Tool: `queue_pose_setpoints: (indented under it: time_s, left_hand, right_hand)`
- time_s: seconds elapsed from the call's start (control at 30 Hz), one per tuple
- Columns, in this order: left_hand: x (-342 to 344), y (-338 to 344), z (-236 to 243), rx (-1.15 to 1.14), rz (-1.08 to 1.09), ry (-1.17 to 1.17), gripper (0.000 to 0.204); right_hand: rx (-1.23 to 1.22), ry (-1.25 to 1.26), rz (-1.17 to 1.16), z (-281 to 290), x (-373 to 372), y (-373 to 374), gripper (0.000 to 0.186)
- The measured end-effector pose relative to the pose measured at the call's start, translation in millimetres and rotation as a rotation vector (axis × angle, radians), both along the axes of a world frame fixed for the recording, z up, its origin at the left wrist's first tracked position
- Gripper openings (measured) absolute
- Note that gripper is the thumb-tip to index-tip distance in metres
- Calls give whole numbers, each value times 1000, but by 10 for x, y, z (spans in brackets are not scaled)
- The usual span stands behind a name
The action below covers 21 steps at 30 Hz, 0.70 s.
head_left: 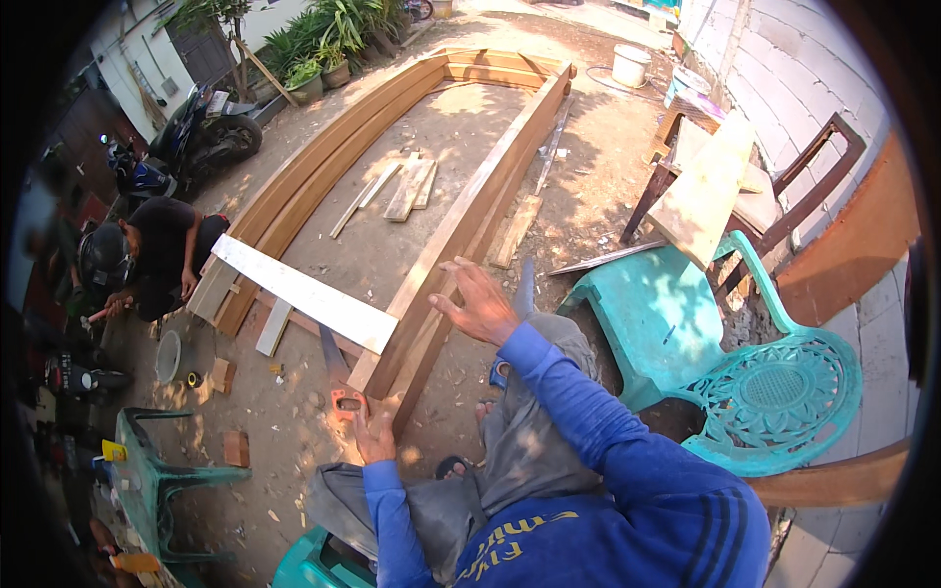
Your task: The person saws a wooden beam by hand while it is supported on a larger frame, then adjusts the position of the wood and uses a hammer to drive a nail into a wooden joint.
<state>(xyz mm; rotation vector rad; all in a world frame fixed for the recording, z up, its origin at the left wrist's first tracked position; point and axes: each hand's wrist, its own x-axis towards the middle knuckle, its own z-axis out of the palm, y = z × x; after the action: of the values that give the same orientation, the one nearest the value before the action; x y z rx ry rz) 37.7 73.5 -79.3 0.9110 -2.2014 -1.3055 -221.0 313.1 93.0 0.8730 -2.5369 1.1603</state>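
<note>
A long wooden frame (pixel 510 142) of brown timber beams lies in front of me, its near ends toward my knees. My right hand (pixel 477 306) rests against the upper part of the right-hand beam, fingers spread and holding nothing. At that beam's near end, my left hand (pixel 374 438) has its fingers stretched up against the wood. Just beside them is a handsaw (pixel 349 404) with an orange handle; its blade runs up under a pale board (pixel 304 294) that bridges the two sides of the frame. A bluish blade-like piece (pixel 526 286) stands beside my right knee.
Loose wood strips (pixel 407 191) lie inside the frame. At right are a turquoise plastic chair (pixel 647 314) and a plank (pixel 706 191) on a wooden chair. A person (pixel 162 250) crouches at left near a motorbike (pixel 211 137). A green stool (pixel 147 480) stands at lower left.
</note>
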Motion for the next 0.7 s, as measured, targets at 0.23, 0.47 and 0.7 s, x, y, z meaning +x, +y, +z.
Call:
queue_pose_setpoints:
  time_s: [0.23, 0.47, 0.7]
  left_hand:
    - [403, 1412, 137, -71, -408, -303, 73]
    - [419, 1709, -195, 25, -598, -446, 73]
    - [412, 1616, -27, 324, -414, -348, 79]
  right_hand:
    - [149, -316, -188, 190, 574, 1224, 45]
    - [190, -129, -50, 388, 746, 1136, 38]
    - [124, 51, 72, 622, 1053, 1060, 41]
